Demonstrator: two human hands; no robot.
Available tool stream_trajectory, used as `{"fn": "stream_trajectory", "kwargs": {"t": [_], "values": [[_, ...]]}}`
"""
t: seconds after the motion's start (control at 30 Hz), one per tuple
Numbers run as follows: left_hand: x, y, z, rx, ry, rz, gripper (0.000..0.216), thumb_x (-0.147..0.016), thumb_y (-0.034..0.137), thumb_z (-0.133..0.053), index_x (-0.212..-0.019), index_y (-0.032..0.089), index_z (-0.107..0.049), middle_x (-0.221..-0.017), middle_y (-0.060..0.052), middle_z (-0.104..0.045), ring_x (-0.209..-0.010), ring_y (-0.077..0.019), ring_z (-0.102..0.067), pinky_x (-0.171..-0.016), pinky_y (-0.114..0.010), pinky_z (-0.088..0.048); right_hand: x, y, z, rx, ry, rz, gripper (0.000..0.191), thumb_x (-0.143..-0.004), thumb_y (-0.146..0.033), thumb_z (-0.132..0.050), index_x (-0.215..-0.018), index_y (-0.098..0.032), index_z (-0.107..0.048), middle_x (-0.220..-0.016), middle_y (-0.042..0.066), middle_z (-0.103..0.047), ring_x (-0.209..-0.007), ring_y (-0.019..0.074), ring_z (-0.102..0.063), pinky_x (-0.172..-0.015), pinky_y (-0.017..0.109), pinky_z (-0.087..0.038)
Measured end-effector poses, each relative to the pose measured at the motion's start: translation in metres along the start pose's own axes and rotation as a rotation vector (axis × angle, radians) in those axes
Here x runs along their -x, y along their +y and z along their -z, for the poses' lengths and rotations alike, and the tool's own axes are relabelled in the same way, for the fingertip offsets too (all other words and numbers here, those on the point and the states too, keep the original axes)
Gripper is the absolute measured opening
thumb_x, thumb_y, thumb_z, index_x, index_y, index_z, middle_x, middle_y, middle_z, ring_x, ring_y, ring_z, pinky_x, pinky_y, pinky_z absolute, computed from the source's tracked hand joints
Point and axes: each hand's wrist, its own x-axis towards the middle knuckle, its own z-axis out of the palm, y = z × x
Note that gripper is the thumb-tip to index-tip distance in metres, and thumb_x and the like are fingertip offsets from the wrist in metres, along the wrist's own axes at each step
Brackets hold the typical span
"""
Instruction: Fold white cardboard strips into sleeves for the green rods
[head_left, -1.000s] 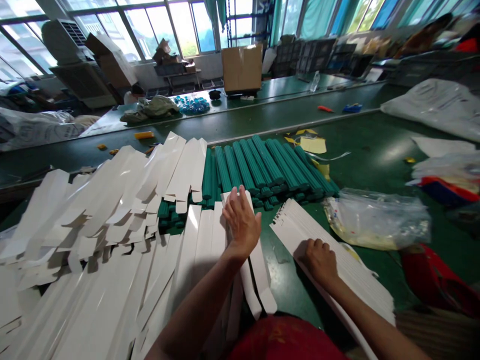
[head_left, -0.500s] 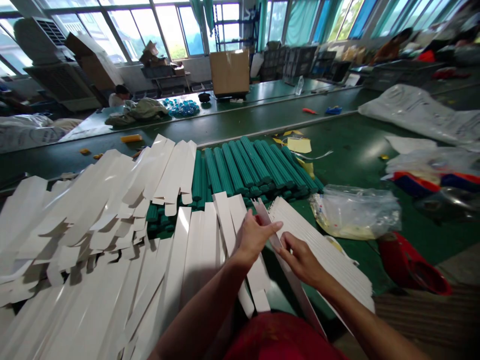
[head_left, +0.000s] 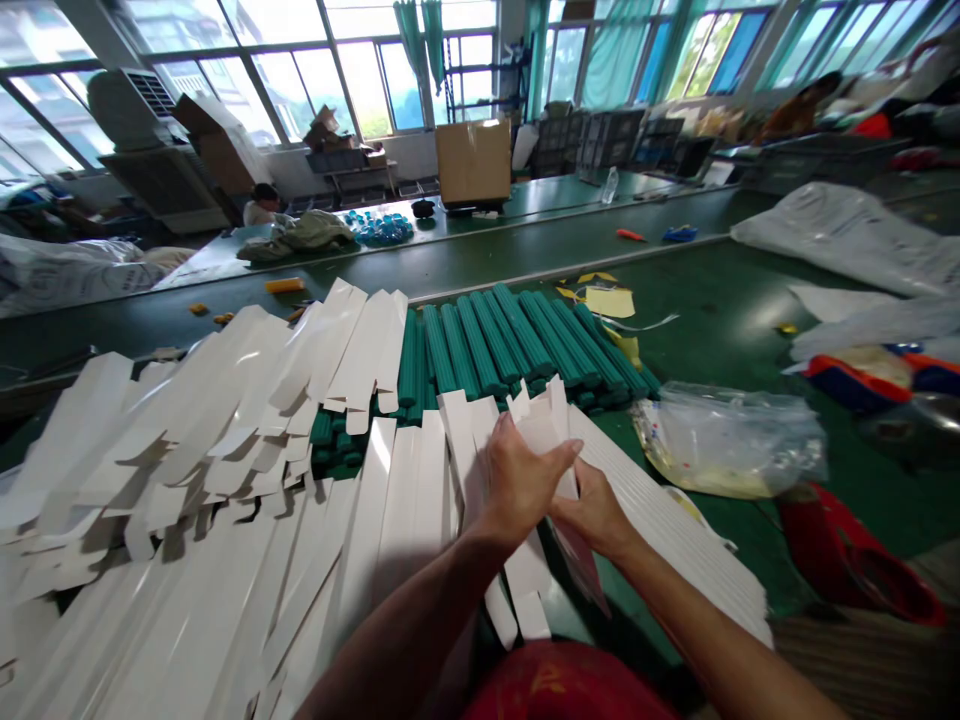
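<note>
A long, narrow white cardboard box (head_left: 543, 418) is held in front of me, its end flaps standing up and its sides spread apart. My left hand (head_left: 523, 478) is closed round its upper part, thumb across the front. Lower down, my right hand (head_left: 598, 508) grips the box's right side; some of its fingers are hidden. Under my right forearm lies a stack of flat white boxes (head_left: 675, 540). Left of my left hand, more long white boxes (head_left: 379, 490) lie side by side. Beyond the hands are several rows of green ribbed sticks (head_left: 510, 335).
A heap of white boxes (head_left: 187, 440) covers the table's left side. To the right lie a clear plastic bag (head_left: 739, 440), a red tape dispenser (head_left: 847, 560) and yellow paper scraps (head_left: 609, 302). A cardboard carton (head_left: 474, 165) stands at the back. People sit farther off.
The box in my hands was flat and narrow; now its sides have opened out and its flaps stand apart. The right hand has moved in closer below the left. The view has tilted slightly upward.
</note>
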Motion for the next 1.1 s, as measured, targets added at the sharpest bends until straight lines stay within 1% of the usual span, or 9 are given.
{"fn": "stream_trajectory", "kwargs": {"t": [0.13,0.3,0.47,0.57,0.67,0.8,0.9,0.97,1.1], "values": [[-0.016,0.008,0.012,0.029,0.027,-0.03,0.051,-0.062,0.041,-0.084,-0.103,0.017,-0.065,-0.099,-0.009,-0.073,-0.089,-0.0265,-0.069,-0.076,-0.037,-0.055,-0.002,0.002,0.009,-0.143,-0.204,0.028,0.092,-0.053,-0.065,-0.081,-0.124,-0.013,-0.055,-0.104,0.01,-0.07,-0.093,0.0291,-0.065,-0.079,0.039,-0.054],[-0.022,0.013,0.014,0.013,0.087,-0.071,0.053,-0.06,0.04,-0.087,-0.101,0.016,-0.065,-0.097,-0.009,-0.072,-0.089,-0.0263,-0.068,-0.077,-0.038,-0.054,0.005,0.04,-0.002,-0.083,-0.1,-0.076,0.069,-0.058,-0.068,-0.077,-0.099,-0.014,-0.062,-0.087,0.008,-0.071,-0.079,0.0263,-0.065,-0.071,0.037,-0.054],[-0.027,0.001,0.003,-0.096,0.23,-0.199,0.053,-0.059,0.035,-0.088,-0.1,0.016,-0.06,-0.095,-0.008,-0.068,-0.092,-0.0277,-0.066,-0.081,-0.04,-0.053,-0.023,0.068,-0.008,-0.023,-0.107,0.001,0.074,-0.054,-0.071,-0.077,-0.101,-0.016,-0.06,-0.086,0.008,-0.07,-0.075,0.0256,-0.064,-0.068,0.038,-0.054],[-0.035,-0.006,-0.001,-0.117,0.36,-0.281,0.056,-0.057,0.032,-0.089,-0.099,0.018,-0.054,-0.093,-0.006,-0.063,-0.092,-0.0259,-0.065,-0.082,-0.039,-0.053,-0.037,0.041,0.01,0.064,-0.093,0.172,0.072,-0.071,-0.072,-0.065,-0.117,-0.017,-0.058,-0.105,0.011,-0.067,-0.09,0.0257,-0.064,-0.075,0.038,-0.054],[-0.034,-0.013,-0.014,-0.11,0.433,-0.373,0.061,-0.062,0.038,-0.086,-0.105,0.02,-0.047,-0.096,-0.006,-0.059,-0.093,-0.0252,-0.062,-0.081,-0.04,-0.053,-0.034,-0.019,0.027,0.185,0.167,0.483,0.065,-0.087,-0.069,-0.045,-0.131,-0.021,-0.051,-0.126,0.013,-0.056,-0.099,0.0231,-0.058,-0.078,0.036,-0.051],[-0.021,-0.022,-0.043,-0.134,0.468,-0.557,0.047,-0.083,0.042,-0.067,-0.116,0.017,-0.043,-0.105,-0.012,-0.056,-0.096,-0.0263,-0.059,-0.084,-0.045,-0.053,-0.023,-0.09,0.027,0.635,0.279,0.723,0.047,-0.089,-0.052,-0.057,-0.122,-0.02,-0.061,-0.122,0.015,-0.055,-0.102,0.0259,-0.057,-0.084,0.04,-0.049],[-0.011,-0.027,-0.048,-0.123,0.352,-0.639,0.042,-0.091,0.036,-0.056,-0.123,0.014,-0.042,-0.113,-0.017,-0.055,-0.104,-0.0276,-0.057,-0.09,-0.048,-0.051,-0.024,-0.098,0.028,0.821,0.307,0.72,0.024,-0.093,-0.035,-0.053,-0.097,-0.017,-0.068,-0.103,0.014,-0.06,-0.095,0.0257,-0.06,-0.078,0.037,-0.05],[-0.009,-0.03,-0.039,-0.046,0.169,-0.684,0.05,-0.089,0.037,-0.058,-0.13,0.013,-0.041,-0.122,-0.019,-0.054,-0.114,-0.0297,-0.055,-0.096,-0.049,-0.049,-0.027,-0.089,0.037,0.793,0.27,0.727,0.021,-0.094,-0.029,-0.051,-0.088,-0.018,-0.067,-0.099,0.012,-0.061,-0.098,0.0249,-0.062,-0.078,0.035,-0.05],[-0.016,-0.031,-0.015,0.243,-0.261,-0.562,0.056,-0.094,0.043,-0.047,-0.144,0.018,-0.036,-0.139,-0.015,-0.05,-0.129,-0.029,-0.05,-0.106,-0.047,-0.044,-0.031,-0.074,0.057,0.611,0.09,0.749,0.014,-0.094,-0.025,-0.054,-0.088,-0.019,-0.066,-0.122,0.011,-0.059,-0.118,0.0232,-0.056,-0.092,0.033,-0.048]]}}
